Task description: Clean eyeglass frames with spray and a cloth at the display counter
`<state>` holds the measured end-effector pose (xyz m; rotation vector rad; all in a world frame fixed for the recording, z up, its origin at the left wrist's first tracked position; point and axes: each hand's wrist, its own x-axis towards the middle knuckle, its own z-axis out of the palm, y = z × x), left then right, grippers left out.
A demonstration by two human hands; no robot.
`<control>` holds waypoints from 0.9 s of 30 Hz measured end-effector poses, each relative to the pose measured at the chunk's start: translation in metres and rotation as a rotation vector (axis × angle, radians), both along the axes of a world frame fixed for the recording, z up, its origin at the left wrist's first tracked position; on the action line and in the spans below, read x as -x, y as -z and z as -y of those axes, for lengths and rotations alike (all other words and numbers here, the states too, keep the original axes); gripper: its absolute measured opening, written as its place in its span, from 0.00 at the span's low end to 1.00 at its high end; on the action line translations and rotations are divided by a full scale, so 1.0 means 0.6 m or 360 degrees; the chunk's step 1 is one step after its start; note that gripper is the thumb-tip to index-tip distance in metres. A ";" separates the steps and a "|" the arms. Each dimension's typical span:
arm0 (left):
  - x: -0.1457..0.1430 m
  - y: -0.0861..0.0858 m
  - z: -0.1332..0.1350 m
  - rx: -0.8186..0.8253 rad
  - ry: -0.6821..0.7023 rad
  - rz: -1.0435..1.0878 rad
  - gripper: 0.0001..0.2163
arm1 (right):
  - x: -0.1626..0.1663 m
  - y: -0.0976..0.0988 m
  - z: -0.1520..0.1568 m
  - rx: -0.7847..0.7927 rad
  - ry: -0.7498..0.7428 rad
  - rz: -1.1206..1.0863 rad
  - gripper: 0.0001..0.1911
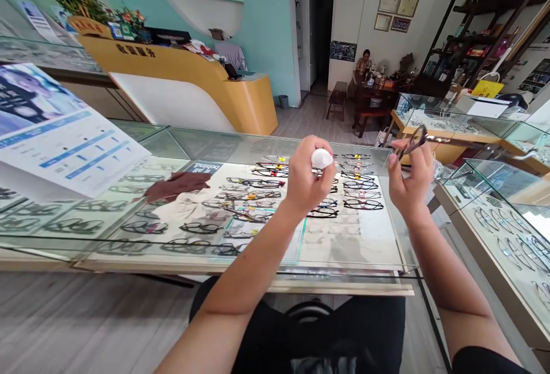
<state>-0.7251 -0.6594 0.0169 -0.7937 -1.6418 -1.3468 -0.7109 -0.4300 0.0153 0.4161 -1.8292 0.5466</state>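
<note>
My left hand (307, 176) is wrapped round a small object with a round white end (322, 158); the rest of it is hidden in my palm, so its kind is unclear. Farther right, my right hand (411, 176) pinches a dark pair of glasses (416, 140) above the counter, with one temple pointing right. Beneath both hands, rows of eyeglasses (363, 204) lie on the glass display counter (361, 256). To the left are a brown cloth (178, 185) and a cream cloth (183, 208), bunched up together.
A desk calendar (64, 139) stands on the counter at left. More glasses fill another display case (494, 225) on the right. Beyond are a yellow reception desk (253, 102), a dark wooden table (378, 96) and a seated person (364, 63).
</note>
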 end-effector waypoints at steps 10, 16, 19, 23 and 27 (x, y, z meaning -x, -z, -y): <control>0.094 0.020 0.078 0.0719 0.0083 -0.0002 0.10 | 0.026 0.046 0.087 -0.0092 -0.0425 0.0701 0.20; 0.147 0.086 0.128 0.0880 -0.0035 -0.0273 0.09 | 0.071 0.125 0.074 -0.0143 -0.0324 0.0748 0.20; 0.146 0.096 0.142 0.0858 -0.0057 -0.0279 0.10 | 0.070 0.146 0.065 -0.0179 -0.0337 0.0763 0.19; 0.134 0.097 0.135 0.0852 -0.0001 0.0007 0.16 | 0.058 0.150 0.072 -0.0114 -0.0358 0.0784 0.22; 0.117 0.109 0.111 0.0952 0.0122 -0.0001 0.26 | 0.042 0.144 0.083 -0.0073 -0.0392 0.0762 0.21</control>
